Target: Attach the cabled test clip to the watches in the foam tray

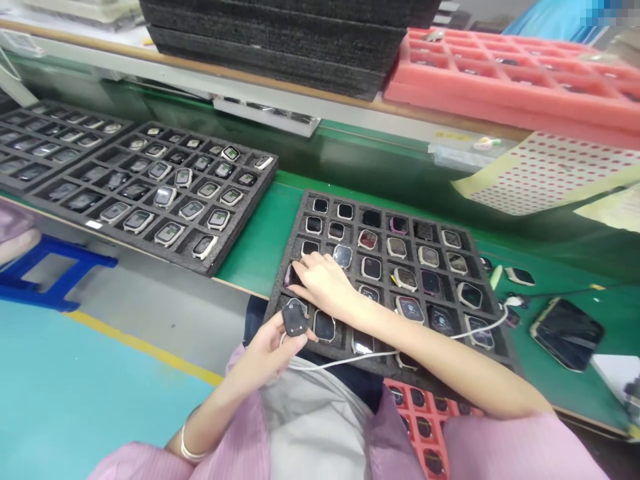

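Observation:
My left hand (273,347) is closed around a small dark watch body (294,320), held just in front of the near left corner of a black foam tray (285,303). A white cable (350,359) runs from that hand across my lap. My right hand (325,280) reaches across to the tray's left side, fingers curled onto a dark watch body (291,275) in a cell there. The tray holds several watch bodies in square cells.
Two more black foam trays (220,257) (10,183) of watch bodies lie to the left on the green bench. A pink tray (500,100) and stacked black foam (280,47) sit on the shelf behind. A phone (567,332) lies at right. A red tray (425,427) rests on my lap.

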Demonstrator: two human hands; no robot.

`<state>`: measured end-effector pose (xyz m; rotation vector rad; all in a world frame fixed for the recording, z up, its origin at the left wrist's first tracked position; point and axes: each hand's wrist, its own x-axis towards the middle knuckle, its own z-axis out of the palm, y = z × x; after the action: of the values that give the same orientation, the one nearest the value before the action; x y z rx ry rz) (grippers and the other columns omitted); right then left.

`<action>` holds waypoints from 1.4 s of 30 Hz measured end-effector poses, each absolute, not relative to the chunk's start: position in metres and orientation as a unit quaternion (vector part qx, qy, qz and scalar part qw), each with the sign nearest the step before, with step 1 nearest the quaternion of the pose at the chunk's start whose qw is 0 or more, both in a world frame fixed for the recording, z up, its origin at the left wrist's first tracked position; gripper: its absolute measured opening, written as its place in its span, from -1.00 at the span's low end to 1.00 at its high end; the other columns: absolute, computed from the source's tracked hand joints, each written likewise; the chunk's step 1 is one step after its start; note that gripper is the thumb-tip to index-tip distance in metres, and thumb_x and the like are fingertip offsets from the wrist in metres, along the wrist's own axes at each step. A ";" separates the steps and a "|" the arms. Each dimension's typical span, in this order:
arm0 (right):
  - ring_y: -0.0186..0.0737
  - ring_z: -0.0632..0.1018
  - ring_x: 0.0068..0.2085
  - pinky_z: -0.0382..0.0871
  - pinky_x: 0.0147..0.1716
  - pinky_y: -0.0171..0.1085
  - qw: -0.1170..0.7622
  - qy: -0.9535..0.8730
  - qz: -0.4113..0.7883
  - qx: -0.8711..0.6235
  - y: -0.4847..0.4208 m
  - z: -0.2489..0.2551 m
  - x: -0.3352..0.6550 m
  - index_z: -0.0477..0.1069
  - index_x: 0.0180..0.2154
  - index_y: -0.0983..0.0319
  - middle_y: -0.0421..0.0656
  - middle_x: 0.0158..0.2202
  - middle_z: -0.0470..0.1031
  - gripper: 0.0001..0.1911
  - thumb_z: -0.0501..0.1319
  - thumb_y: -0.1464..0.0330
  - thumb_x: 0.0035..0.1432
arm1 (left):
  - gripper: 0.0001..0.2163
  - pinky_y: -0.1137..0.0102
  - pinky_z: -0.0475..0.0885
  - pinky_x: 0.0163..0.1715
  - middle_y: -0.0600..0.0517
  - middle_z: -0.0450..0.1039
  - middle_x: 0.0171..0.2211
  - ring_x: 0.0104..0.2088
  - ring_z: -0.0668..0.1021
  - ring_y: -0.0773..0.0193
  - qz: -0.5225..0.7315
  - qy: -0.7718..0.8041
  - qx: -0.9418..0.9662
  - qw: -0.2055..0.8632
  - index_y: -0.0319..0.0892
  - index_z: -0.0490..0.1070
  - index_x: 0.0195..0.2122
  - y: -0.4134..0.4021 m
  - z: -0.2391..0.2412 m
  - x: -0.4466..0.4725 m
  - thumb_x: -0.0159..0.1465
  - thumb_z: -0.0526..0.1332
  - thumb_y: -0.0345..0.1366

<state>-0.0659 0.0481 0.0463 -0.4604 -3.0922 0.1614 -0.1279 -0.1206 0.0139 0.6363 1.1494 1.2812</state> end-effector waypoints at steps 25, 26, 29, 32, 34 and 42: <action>-0.05 0.44 -0.07 0.35 -0.03 -0.02 0.130 -0.957 0.257 -0.045 0.018 0.046 0.012 0.31 0.04 0.31 0.04 -0.08 0.42 -0.65 0.17 0.32 0.24 | -0.70 0.32 0.35 -0.05 -0.08 0.48 -0.13 -0.13 0.48 0.16 0.603 0.530 0.288 0.522 -0.26 0.38 -0.02 -0.110 0.005 -0.107 0.28 0.16 -0.22; -0.06 0.44 -0.08 0.35 -0.03 -0.04 0.127 -0.953 0.271 -0.040 0.019 0.047 0.013 0.32 0.03 0.30 0.02 -0.09 0.42 -0.65 0.18 0.32 0.23 | -0.70 0.33 0.35 -0.05 -0.08 0.48 -0.13 -0.13 0.48 0.16 0.604 0.528 0.286 0.525 -0.25 0.38 -0.02 -0.110 0.005 -0.105 0.28 0.16 -0.22; -0.07 0.43 -0.07 0.37 -0.04 -0.06 0.117 -0.947 0.298 -0.025 0.023 0.050 0.014 0.33 0.02 0.29 0.02 -0.10 0.42 -0.65 0.19 0.30 0.23 | -0.73 0.34 0.35 -0.07 -0.07 0.48 -0.15 -0.11 0.47 0.15 0.607 0.527 0.277 0.526 -0.25 0.39 -0.06 -0.109 0.005 -0.101 0.28 0.16 -0.22; -0.06 0.41 -0.06 0.37 -0.05 -0.05 0.118 -0.948 0.296 -0.021 0.026 0.051 0.015 0.30 0.07 0.30 0.04 -0.08 0.41 -0.59 0.19 0.26 0.23 | -0.74 0.36 0.36 -0.09 -0.07 0.48 -0.15 -0.12 0.48 0.15 0.607 0.536 0.272 0.519 -0.26 0.39 -0.09 -0.107 0.006 -0.098 0.28 0.16 -0.21; -0.04 0.41 -0.05 0.38 -0.05 -0.04 0.118 -0.949 0.290 -0.021 0.028 0.050 0.016 0.28 0.09 0.31 0.05 -0.07 0.41 -0.58 0.19 0.27 0.24 | -0.75 0.36 0.35 -0.09 -0.07 0.47 -0.14 -0.12 0.47 0.15 0.605 0.543 0.275 0.513 -0.26 0.39 -0.11 -0.105 0.006 -0.097 0.28 0.16 -0.21; -0.05 0.40 -0.04 0.36 -0.04 -0.05 0.105 -0.947 0.302 -0.030 0.037 0.049 0.018 0.31 0.05 0.29 0.03 -0.06 0.40 -0.61 0.21 0.28 0.22 | -0.71 0.35 0.35 -0.09 -0.08 0.47 -0.15 -0.12 0.46 0.14 0.604 0.548 0.280 0.506 -0.26 0.39 -0.08 -0.097 0.006 -0.097 0.26 0.17 -0.18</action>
<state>0.0181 0.0367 0.0485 -0.0898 -2.7915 0.8900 -0.0969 -0.0972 0.0057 0.6752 1.3219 1.4576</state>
